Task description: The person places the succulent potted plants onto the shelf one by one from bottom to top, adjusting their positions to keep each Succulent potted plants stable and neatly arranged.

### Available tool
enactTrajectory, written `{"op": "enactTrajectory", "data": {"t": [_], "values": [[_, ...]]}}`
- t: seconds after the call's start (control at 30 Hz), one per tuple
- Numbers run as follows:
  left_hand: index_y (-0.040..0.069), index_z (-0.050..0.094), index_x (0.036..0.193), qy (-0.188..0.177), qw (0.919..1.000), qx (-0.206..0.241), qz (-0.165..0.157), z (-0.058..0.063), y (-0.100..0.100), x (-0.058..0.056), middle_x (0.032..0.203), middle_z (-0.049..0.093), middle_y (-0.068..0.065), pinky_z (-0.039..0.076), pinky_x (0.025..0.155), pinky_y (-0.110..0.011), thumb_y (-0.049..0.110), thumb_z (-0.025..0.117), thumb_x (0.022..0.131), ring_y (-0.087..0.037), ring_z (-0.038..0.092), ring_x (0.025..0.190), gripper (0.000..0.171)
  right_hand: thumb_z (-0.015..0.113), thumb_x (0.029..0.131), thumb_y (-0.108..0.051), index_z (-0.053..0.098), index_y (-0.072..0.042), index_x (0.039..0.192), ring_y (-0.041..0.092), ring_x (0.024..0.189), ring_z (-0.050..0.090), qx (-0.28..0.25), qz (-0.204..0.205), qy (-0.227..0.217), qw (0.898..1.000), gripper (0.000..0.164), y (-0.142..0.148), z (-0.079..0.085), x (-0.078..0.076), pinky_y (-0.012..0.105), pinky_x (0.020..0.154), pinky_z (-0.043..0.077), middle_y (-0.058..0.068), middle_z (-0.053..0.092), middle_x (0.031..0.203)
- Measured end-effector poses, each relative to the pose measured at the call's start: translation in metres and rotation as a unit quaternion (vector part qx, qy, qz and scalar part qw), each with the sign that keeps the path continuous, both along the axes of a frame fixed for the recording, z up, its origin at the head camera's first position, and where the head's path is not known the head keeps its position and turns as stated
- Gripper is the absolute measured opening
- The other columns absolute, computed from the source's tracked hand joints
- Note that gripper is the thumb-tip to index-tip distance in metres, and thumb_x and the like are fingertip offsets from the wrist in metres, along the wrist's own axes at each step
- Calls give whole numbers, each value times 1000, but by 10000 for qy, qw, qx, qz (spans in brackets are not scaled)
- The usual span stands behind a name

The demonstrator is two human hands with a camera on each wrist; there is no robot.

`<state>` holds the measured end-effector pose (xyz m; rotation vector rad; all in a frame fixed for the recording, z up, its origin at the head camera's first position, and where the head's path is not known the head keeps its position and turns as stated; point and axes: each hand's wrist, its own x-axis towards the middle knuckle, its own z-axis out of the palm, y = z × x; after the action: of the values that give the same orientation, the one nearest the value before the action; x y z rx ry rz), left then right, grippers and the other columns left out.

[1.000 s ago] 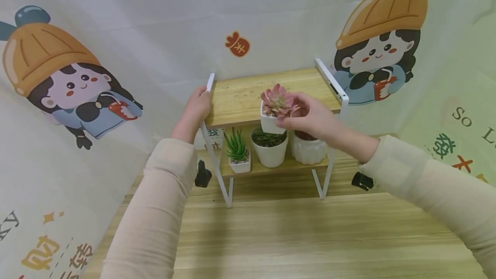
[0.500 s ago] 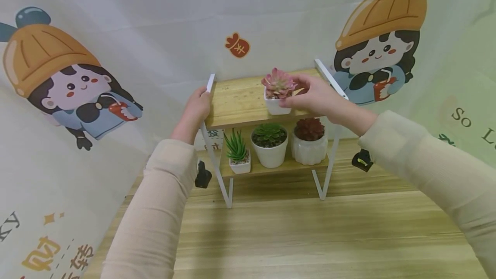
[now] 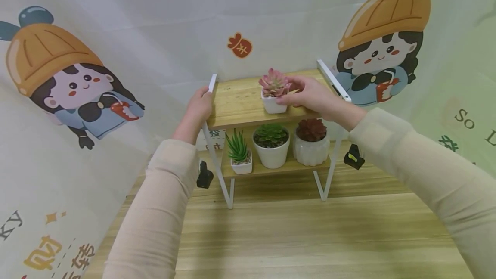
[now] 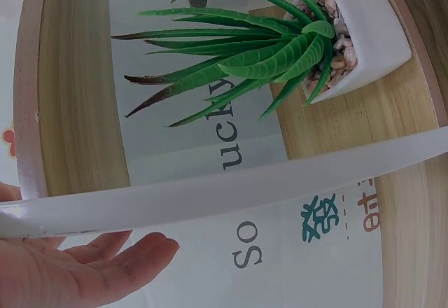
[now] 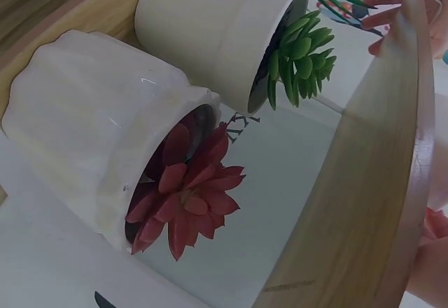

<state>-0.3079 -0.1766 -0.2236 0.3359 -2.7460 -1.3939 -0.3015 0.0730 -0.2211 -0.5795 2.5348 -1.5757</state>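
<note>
My right hand (image 3: pixel 310 94) pinches a small white square pot holding a pink succulent (image 3: pixel 274 84), at the front of the rack's upper board. Whether the pot's base touches the board is hard to tell. My left hand (image 3: pixel 198 107) holds the upper left side of the two-tier plant rack (image 3: pixel 236 102); its fingers (image 4: pixel 140 266) show beside the white frame bar in the left wrist view. On the lower board stand a spiky green aloe-like plant (image 3: pixel 238 152), a green succulent in a round white pot (image 3: pixel 272 152) and a dark red succulent in a fluted white pot (image 3: pixel 311 147).
The rack's white metal legs (image 3: pixel 230 193) stand on a wood-grain surface (image 3: pixel 310 236). Behind hangs a pale cloth (image 3: pixel 174 33) printed with cartoon figures and lettering. Black objects (image 3: pixel 204 175) sit by both wrists.
My right hand has raised the pink succulent from in front of the rack onto or just above the upper board, then shifted it slightly left. The left hand stays in place.
</note>
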Motion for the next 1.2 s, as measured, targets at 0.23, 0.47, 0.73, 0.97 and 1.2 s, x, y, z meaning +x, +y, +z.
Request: {"op": "enactTrajectory", "data": {"t": [0.23, 0.47, 0.73, 0.97, 1.2], "values": [[20, 16, 133, 11, 10000, -2, -68, 2, 1, 0, 127, 32, -7, 34, 83, -38, 30, 19, 91, -22, 38, 99, 44, 62, 73, -28, 35, -15, 125, 18, 97, 41, -7, 185, 46, 9998, 60, -2, -1, -3, 30, 76, 37, 6, 44, 112], [20, 16, 133, 19, 10000, 32, -61, 3, 2, 1, 127, 32, -7, 34, 83, -38, 30, 20, 91, -22, 38, 99, 44, 60, 74, -31, 36, -16, 124, 17, 98, 42, 114, 187, 158, 9996, 58, -4, -1, -3, 31, 75, 40, 5, 45, 111], [20, 16, 133, 24, 10000, -5, -51, 4, 3, 1, 131, 29, -7, 32, 86, -39, 31, 20, 90, -22, 36, 105, 44, 59, 75, -31, 37, -16, 124, 18, 105, 39, 121, 303, 326, 9989, 56, -1, -2, -1, 36, 87, 33, 6, 44, 115], [20, 17, 133, 14, 10000, 23, -49, 4, 3, 2, 131, 28, -7, 31, 88, -39, 29, 20, 91, -23, 35, 107, 44, 58, 76, -33, 35, -15, 125, 19, 103, 41, 229, 347, 483, 9980, 58, -1, -5, -3, 37, 87, 32, 7, 46, 113], [19, 16, 133, 9, 10000, 10, -63, 1, 0, 1, 132, 27, -7, 31, 87, -40, 29, 20, 91, -23, 35, 107, 44, 58, 76, -31, 31, -15, 128, 20, 102, 45, 281, 355, 597, 9972, 61, 5, -6, 2, 36, 87, 34, 8, 44, 117]]}}
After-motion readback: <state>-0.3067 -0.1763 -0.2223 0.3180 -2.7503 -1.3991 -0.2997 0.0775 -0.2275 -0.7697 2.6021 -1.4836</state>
